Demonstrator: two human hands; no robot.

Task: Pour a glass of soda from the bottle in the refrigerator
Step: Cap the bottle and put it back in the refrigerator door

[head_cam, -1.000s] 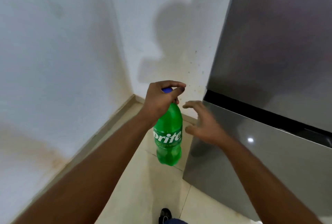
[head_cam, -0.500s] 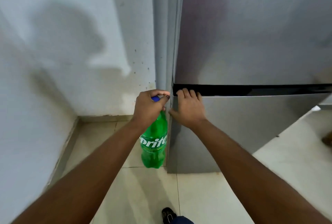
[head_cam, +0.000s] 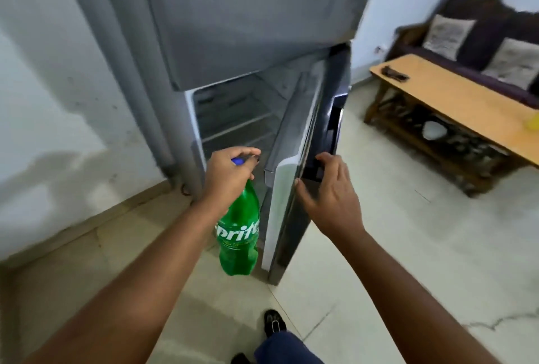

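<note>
A green Sprite bottle (head_cam: 237, 235) with a blue cap (head_cam: 238, 161) hangs upright from my left hand (head_cam: 227, 177), which grips it around the cap and neck, just in front of the refrigerator. The grey refrigerator (head_cam: 248, 28) has its lower door (head_cam: 281, 212) swung partly open. My right hand (head_cam: 329, 197) holds that door's free edge, thumb on the inner side and fingers on the outer face. Inside, the bare shelves (head_cam: 233, 118) show, blurred. No glass is in view.
A white wall (head_cam: 58, 101) stands close on the left. To the right are a low wooden table (head_cam: 455, 101) and a dark sofa (head_cam: 481, 51) with cushions. The floor is pale tile, with my shoe (head_cam: 274, 323) at the bottom.
The lower door, shut half a second ago, now stands partly open with my right hand on its edge. The view has swung right. The bottle stays in my left hand.
</note>
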